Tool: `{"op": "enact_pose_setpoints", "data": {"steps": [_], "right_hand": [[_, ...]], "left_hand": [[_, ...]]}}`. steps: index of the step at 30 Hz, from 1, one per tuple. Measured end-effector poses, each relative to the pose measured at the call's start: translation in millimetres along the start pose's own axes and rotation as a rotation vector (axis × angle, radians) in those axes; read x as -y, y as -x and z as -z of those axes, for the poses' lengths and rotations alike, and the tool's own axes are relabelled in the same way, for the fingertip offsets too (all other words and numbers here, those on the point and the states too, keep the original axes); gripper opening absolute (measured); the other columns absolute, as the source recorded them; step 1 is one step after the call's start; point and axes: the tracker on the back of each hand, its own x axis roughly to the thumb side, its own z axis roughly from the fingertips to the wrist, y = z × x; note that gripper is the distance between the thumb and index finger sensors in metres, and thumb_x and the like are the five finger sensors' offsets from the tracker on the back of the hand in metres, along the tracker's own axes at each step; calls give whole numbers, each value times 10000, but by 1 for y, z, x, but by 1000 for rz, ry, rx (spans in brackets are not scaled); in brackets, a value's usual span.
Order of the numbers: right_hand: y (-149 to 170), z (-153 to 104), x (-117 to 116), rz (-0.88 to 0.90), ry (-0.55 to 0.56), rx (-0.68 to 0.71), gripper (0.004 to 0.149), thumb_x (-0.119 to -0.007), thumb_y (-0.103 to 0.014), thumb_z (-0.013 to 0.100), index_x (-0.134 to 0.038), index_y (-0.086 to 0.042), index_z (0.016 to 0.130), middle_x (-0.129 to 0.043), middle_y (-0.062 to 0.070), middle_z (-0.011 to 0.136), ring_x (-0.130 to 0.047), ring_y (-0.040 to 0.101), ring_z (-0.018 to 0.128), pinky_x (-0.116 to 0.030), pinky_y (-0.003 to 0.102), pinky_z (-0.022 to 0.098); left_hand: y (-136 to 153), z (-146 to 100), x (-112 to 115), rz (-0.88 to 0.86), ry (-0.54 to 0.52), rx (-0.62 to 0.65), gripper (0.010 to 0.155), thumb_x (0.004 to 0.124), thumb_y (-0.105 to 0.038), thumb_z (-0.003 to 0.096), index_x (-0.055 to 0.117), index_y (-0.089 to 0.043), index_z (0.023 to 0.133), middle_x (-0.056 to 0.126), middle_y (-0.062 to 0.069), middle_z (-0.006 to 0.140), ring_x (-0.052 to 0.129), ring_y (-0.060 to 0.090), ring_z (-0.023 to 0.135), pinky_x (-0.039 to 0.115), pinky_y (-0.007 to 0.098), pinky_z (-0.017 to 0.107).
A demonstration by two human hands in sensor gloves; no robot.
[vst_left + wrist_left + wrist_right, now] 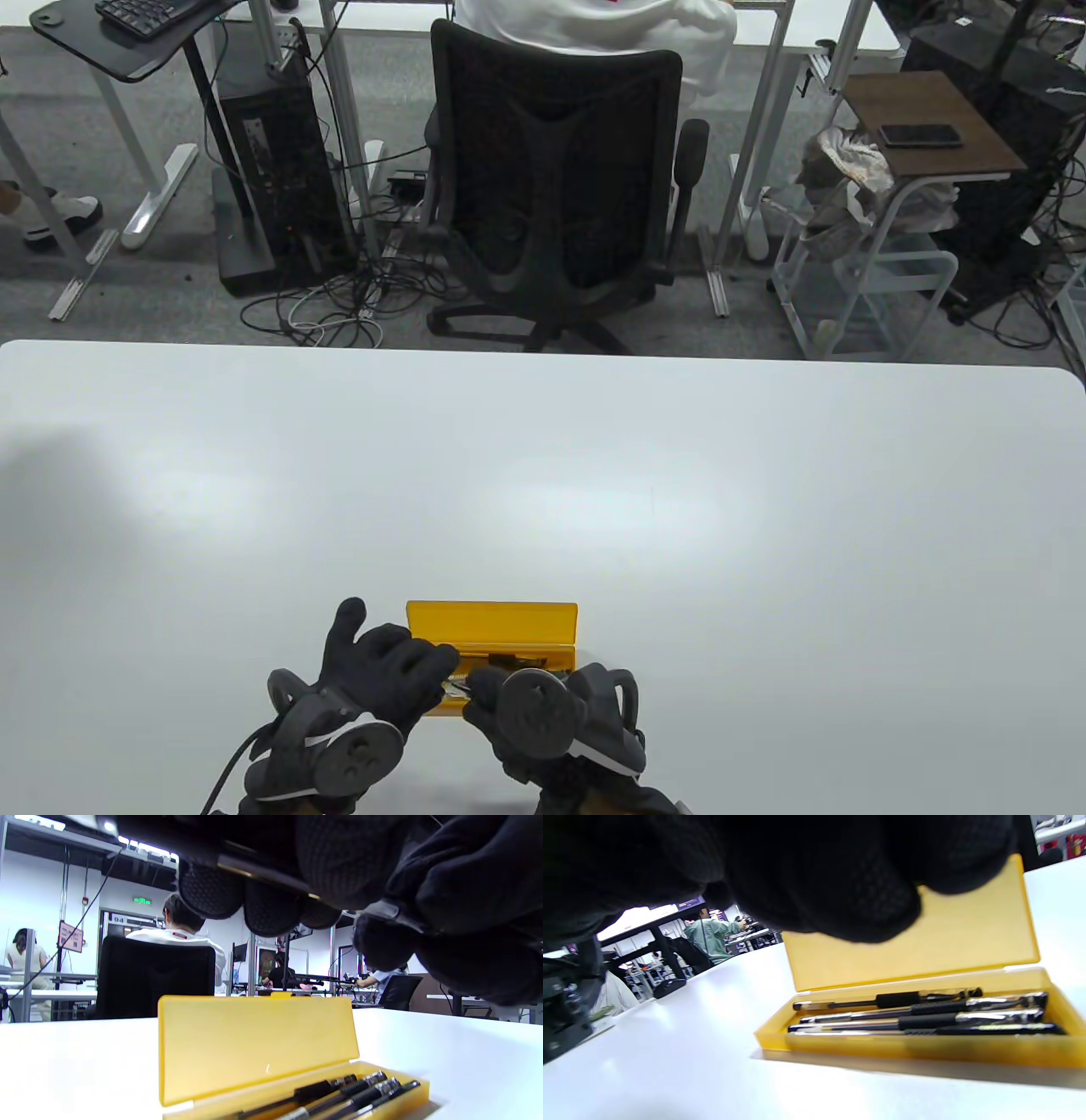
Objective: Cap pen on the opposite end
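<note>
An open yellow pen case (492,624) lies near the table's front edge with several black pens (925,1014) in its tray. My left hand (437,671) grips a thin dark pen (263,872) just above the case's front left. My right hand (479,688) meets it from the right and pinches a small part with a pale clip (388,909) at the pen's end; it looks like the cap. The join between pen and cap is hidden by the gloved fingers (271,912). In the right wrist view only the dark glove (818,878) shows above the case (967,933).
The case's lid (254,1043) stands upright at the far side of the tray. The white table (543,475) stretches beyond it. A black office chair (560,195) and desks stand past the table's far edge.
</note>
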Motion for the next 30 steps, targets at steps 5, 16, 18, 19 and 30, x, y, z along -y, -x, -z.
{"op": "enact_pose_setpoints", "data": {"steps": [5,16,18,19,30], "right_hand": [[6,3,-1,12,-42,-64,473,-774,-411,425,-923,-119,765,-1032,7,381,-1012,133,214,-881,369,242],[32,-2,8,363,74,-204,482,-706,-349,450,-863,-82,820,-1034,20,456,-1038,157,273,-883,379,265],[29,0,5,414,38,-142,481,-705,-350,447,-865,-97,823,-1036,23,472,-1040,160,286,-883,381,270],[25,0,4,415,24,-140,480,-707,-350,445,-870,-101,822,-1038,26,474,-1041,164,288,-882,384,273],[18,5,-7,407,-77,-140,499,-741,-356,445,-863,-77,840,-1051,65,514,-1045,188,320,-878,402,290]], "left_hand": [[0,1,1,-17,-8,-11,489,824,-314,504,797,-213,981,893,83,942,785,370,901,363,765,719],[46,-20,23,-1121,-116,-548,607,811,-404,548,649,-141,1071,812,140,959,786,367,833,445,724,702],[47,-22,33,-1343,-100,-576,630,819,-386,554,611,-150,1100,755,144,1017,727,379,892,395,732,724],[47,-19,35,-1402,-81,-522,630,820,-380,557,606,-161,1107,724,147,1043,696,383,918,379,733,732],[42,-12,14,-1056,-134,-372,499,761,-330,552,703,-193,1028,766,104,1017,729,353,910,429,713,738]]}}
